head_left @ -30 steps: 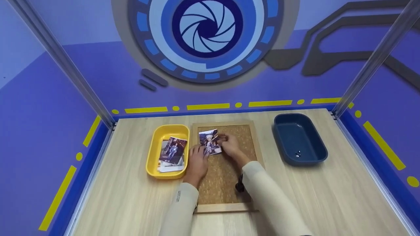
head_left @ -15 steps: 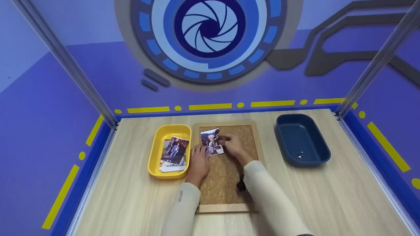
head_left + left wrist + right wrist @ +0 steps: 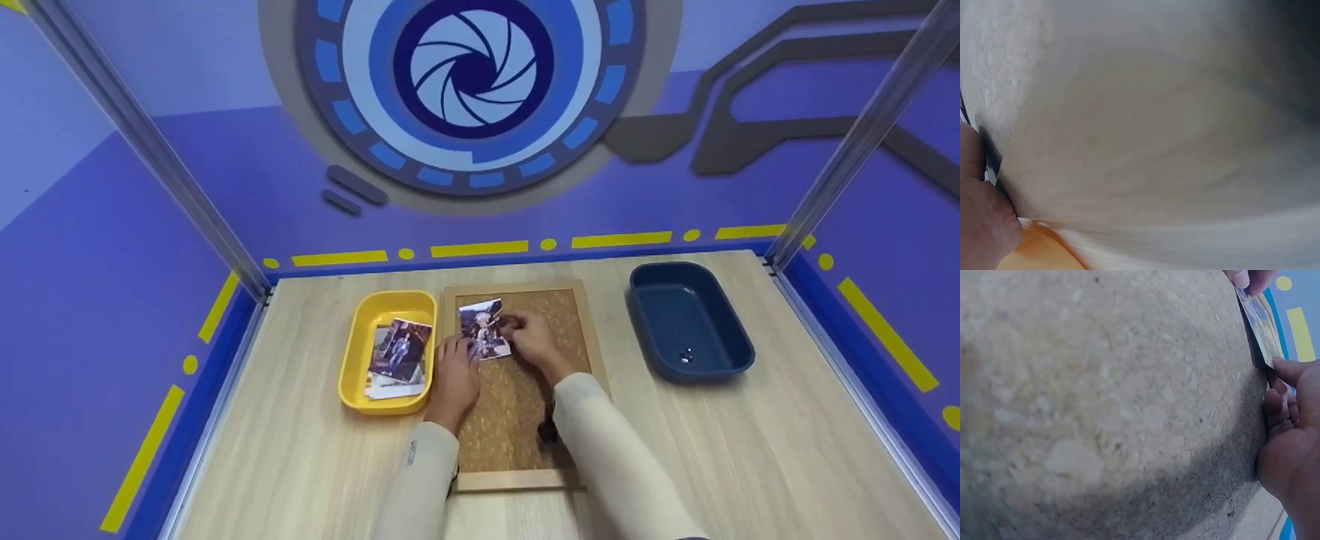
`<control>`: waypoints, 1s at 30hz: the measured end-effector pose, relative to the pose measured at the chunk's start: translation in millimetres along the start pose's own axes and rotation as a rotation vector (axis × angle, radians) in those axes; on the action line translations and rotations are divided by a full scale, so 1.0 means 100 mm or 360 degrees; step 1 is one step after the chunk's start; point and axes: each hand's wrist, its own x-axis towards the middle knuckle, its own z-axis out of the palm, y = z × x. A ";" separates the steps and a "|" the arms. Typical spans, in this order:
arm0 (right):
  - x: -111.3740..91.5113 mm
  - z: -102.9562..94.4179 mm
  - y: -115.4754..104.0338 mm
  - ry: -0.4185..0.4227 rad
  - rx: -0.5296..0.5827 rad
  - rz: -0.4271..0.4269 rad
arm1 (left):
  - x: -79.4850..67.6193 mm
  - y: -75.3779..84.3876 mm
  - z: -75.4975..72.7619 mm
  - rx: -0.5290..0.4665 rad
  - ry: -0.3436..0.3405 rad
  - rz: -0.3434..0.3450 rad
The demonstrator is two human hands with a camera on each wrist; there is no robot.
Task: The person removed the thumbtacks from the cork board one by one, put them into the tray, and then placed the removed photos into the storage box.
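Note:
A small photo (image 3: 484, 330) of a person outdoors lies over the upper left part of a wood-framed corkboard (image 3: 510, 427). My left hand (image 3: 456, 375) holds its lower left corner, with the fingertips pinching that end in the right wrist view. At the opposite edge, my right hand (image 3: 534, 341) has its thumb on the photo (image 3: 1259, 323) and the other fingers curled beneath. The photo is tilted close over the cork there, with a dark shadow under it. In the left wrist view, part of my left hand (image 3: 985, 219) shows at the lower left.
Left of the board stands a yellow tray (image 3: 360, 330) with several more photos (image 3: 401, 352) inside. To the right, a dark blue tray (image 3: 690, 307) holds a few small shiny pieces (image 3: 685, 355). Purple panels with metal posts enclose the wooden table (image 3: 277, 450).
Both hands and the photo stay almost where they were. Only the head view shifts slightly.

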 end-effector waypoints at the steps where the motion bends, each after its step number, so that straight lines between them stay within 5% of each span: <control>1: -0.01 0.00 0.01 -0.0006 0.0002 -0.0010 | -0.01 0.00 0.01 -0.0011 0.0008 0.0003; 12: -0.04 0.00 0.01 0.0048 -0.0031 -0.0043 | -0.05 0.15 0.00 -0.0025 -0.0057 -0.0118; 14: -0.03 0.01 0.01 0.0047 -0.0031 -0.0056 | -0.08 0.12 0.07 -0.0083 0.0007 -0.0079; 19: 0.00 0.01 0.00 0.0028 -0.0036 -0.0071 | -0.22 0.20 -0.02 -0.0309 0.0205 0.0047; 30: -0.01 0.00 0.02 0.0000 -0.0031 -0.0021 | -0.44 0.42 -0.76 -0.0697 0.0435 -0.0172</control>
